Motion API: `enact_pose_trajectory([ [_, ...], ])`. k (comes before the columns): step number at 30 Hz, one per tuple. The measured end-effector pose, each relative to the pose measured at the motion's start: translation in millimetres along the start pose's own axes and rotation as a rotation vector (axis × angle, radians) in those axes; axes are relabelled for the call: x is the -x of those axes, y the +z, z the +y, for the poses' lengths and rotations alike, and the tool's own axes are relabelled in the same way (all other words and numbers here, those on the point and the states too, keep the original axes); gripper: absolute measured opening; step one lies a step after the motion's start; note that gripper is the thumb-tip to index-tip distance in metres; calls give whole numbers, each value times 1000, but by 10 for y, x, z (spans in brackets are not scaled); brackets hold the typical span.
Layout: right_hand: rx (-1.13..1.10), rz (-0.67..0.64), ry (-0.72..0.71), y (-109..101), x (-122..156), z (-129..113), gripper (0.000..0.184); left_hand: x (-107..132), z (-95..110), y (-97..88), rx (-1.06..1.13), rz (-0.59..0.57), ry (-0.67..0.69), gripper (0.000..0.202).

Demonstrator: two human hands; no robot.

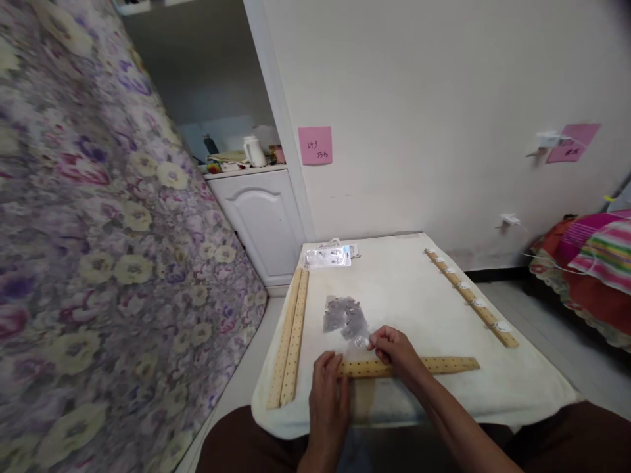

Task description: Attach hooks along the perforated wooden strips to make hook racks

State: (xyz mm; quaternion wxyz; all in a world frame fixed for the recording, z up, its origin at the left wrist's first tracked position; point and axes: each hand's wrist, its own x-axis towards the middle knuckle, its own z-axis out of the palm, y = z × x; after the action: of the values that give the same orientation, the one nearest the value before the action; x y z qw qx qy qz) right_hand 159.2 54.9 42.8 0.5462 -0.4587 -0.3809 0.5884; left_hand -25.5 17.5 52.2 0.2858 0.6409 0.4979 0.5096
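A flat yellow wooden strip with dark holes (446, 365) lies crosswise near the front edge of the white-topped table (394, 282). The left hand (326, 386) touches its left end; whether it clenches, I cannot tell. The right hand (393, 346), thumb and forefinger pinched together, reaches over the strip to the grey translucent plastic bags (344, 318); anything between the fingertips is too small to tell. Broad tabletop separates the bags from the right edge.

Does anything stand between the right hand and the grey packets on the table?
Nothing visible does. The right hand is at the near right edge of the packets; the near strip lies closer to the person, not between them.
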Motion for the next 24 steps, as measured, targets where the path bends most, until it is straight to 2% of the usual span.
enact_pose_trajectory([
  [4,-20,-49,44,139,95,5,24,-71,-68,99,-35,-72,79,32],
  [8,-14,-78,70,225,149,-3,26,-55,-87,78,-170,-159,213,24],
  [10,6,-95,62,232,151,-12,28,-41,-46,55,-182,-167,196,21],
  [12,68,-77,23,198,132,-12,29,-38,-14,38,-124,-123,82,18],
  [15,217,-1,-80,97,76,17,27,-50,-44,30,95,-52,-251,20],
  [18,306,-22,-137,42,36,73,23,-48,-129,39,362,-44,-553,26],
  [20,303,-79,-113,74,31,113,24,-28,-166,51,488,-27,-649,27],
  [24,265,-153,-38,235,56,174,25,33,-172,73,612,5,-722,29],
])
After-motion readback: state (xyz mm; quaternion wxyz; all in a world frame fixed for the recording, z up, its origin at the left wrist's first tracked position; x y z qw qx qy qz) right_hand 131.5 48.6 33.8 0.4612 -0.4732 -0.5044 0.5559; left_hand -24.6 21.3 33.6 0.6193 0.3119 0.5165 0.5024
